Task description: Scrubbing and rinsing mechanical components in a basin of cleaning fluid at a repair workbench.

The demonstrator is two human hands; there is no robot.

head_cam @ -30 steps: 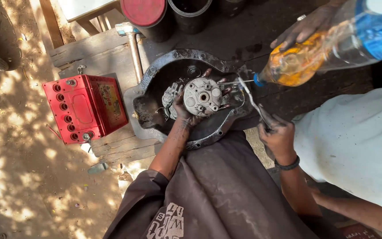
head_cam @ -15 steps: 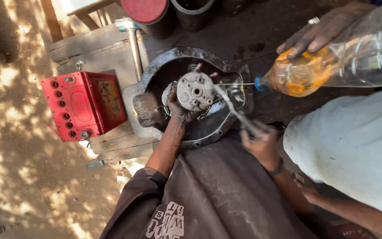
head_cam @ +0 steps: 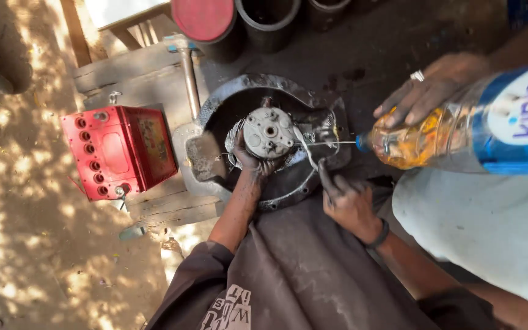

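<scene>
- The left hand is wrapped around a round grey metal part and holds it up from below. The fingers are curled tight on its lower edge.
- The metal part sits in the middle of a big dark metal bowl that lies on the ground.
- The right hand is closed around a thin tool. The tip of the tool touches the right side of the metal part.
- Another person's hand, with a ring on one finger, rests on top of a clear plastic bottle with a blue label. The bottle lies on its side and has yellow liquid in it.
- A very thin stream runs from the bottle's mouth toward the metal part.
- A red box with round holes along one side stands on wooden planks, just left of the bowl.
- A red round lid and dark tubs are at the top.
- The ground on the left is sandy with spots of sun.
</scene>
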